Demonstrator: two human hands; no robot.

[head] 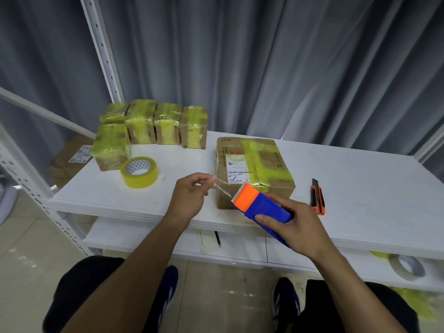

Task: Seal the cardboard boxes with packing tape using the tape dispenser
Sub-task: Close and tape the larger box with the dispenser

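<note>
Right hand (293, 227) wrapped round the dispenser (260, 209), thumb flat across the blue body, fingers curled over the far side, orange toothed head pointing to 10 o'clock. Left hand (189, 195) out at 9 o'clock of that head, thumb and forefinger pinching the tape (223, 189) by its free end, remaining fingers loosely curled with nothing else in them. Tape stretched between pinch and teeth, bunched to a narrow string rather than a flat band. Probably light, limp and very sticky: quick to fold on itself, to cling to skin, to snag on the teeth; best taken at the very tip and pulled out taut and flat. Dispenser likely light, hard, smooth plastic; best gripped round the blue body, well clear of the serrated edge. Box (254, 169) sitting on the counter (360, 188) at 12 o'clock of the dispenser, crossed with yellow tape already, label on top; hard to tell whether touching the dispenser. Looks like stiff cardboard, a little crushed at the near corner, firm enough to press along a seam. Small boxes (153, 126), heavily taped, grouped at 10 o'clock of the box; spare roll (139, 173) at 9 o'clock; orange knife (317, 197) at 3 o'clock.
</note>
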